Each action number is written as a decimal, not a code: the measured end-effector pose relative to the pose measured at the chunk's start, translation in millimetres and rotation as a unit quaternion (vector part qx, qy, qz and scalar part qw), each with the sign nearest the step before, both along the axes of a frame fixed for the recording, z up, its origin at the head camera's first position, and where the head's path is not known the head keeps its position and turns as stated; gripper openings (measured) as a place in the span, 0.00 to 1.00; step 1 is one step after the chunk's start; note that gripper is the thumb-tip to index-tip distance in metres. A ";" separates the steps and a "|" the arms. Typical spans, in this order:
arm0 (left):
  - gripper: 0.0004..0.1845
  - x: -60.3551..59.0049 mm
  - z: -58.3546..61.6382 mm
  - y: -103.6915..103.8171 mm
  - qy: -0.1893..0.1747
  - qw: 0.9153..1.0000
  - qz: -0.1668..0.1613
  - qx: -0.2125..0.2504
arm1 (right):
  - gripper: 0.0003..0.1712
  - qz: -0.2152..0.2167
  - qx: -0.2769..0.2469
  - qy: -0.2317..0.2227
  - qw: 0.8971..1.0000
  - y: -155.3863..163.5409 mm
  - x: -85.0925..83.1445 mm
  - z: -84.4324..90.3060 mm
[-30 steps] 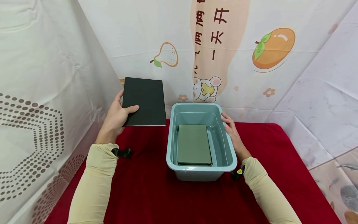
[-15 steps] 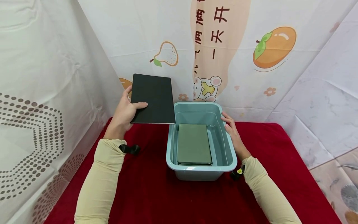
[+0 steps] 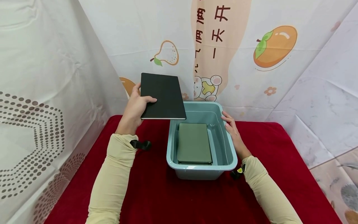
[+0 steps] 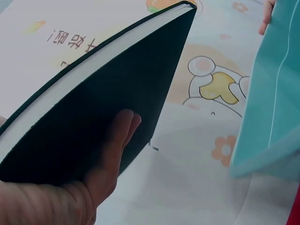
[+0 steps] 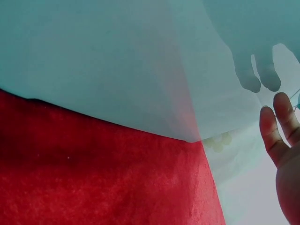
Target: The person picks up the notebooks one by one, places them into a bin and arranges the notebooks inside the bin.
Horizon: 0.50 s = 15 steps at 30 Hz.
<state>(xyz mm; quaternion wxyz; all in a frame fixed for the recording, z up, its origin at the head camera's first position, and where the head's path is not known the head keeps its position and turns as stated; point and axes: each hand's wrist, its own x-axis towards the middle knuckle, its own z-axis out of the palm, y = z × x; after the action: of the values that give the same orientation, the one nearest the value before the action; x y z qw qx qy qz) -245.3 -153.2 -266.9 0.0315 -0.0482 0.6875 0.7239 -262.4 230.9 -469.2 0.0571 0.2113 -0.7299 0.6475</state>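
A black hardcover notebook point(image 3: 163, 98) is held by my left hand point(image 3: 136, 107), which grips its left side with the thumb flat on the cover. In the left wrist view, the notebook point(image 4: 108, 98) shows its white page edges. It hangs in the air, its right corner over the left rim of a light-blue plastic tub point(image 3: 174, 155). A dark green book point(image 3: 194, 143) lies flat inside the tub, on at least one other. My right hand point(image 3: 233, 132) touches the tub's right rim; in the right wrist view, its fingers point(image 5: 270, 133) look nearly straight beside the outer wall.
The tub stands on a table with a red cloth point(image 3: 156, 199). A white printed curtain point(image 3: 134, 37) hangs close behind the table, and another point(image 3: 50, 77) runs along the left. Inside the tub, a narrow gap lies right of the green book.
My left hand has carried the black notebook rightward and slightly up, from left of the tub to its left rim. The right hand and the tub have stayed in place.
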 end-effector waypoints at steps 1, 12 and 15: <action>0.46 -0.4 0.2 2.1 0.002 1.000 -0.001 -0.005 | 0.28 -0.001 0.000 0.000 1.000 0.0 -0.3 -0.4; 0.47 -4.0 3.1 24.8 -0.014 1.000 -0.005 -0.022 | 0.28 -0.001 0.005 -0.001 1.000 -0.5 0.9 1.8; 0.50 -5.1 2.9 31.5 -0.015 1.000 -0.009 -0.024 | 0.28 -0.003 0.009 -0.002 1.000 -0.6 1.5 2.8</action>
<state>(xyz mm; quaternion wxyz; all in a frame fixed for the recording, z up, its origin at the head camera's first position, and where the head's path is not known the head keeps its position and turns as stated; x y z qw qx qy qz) -250.4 -121.7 -264.0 0.0468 -0.0539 0.7043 0.7063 -260.9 230.3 -466.4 0.0551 0.2083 -0.7363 0.6415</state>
